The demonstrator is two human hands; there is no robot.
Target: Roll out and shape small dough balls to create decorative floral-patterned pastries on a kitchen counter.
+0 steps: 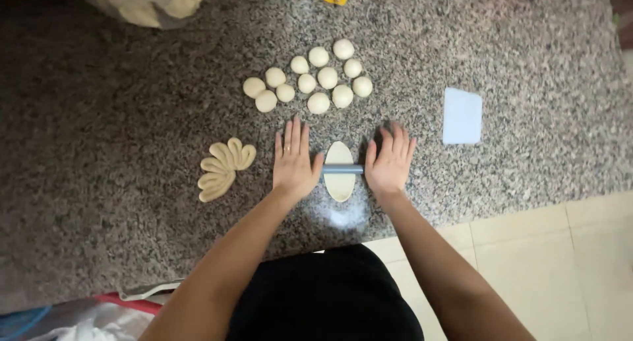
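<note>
Both palms, left hand (294, 161) & right hand (390, 161), are lying flat w/ fingers spread on the slim grey rolling pin (342, 169) across the pale oval dough piece (340, 171) on the speckled granite counter (119, 143); uneven pressing is prob. risking thin, torn or stuck dough.

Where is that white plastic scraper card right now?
In the head view the white scraper card lies flat on the granite counter, off to the right of the right hand and the cluster of dough balls.
</note>
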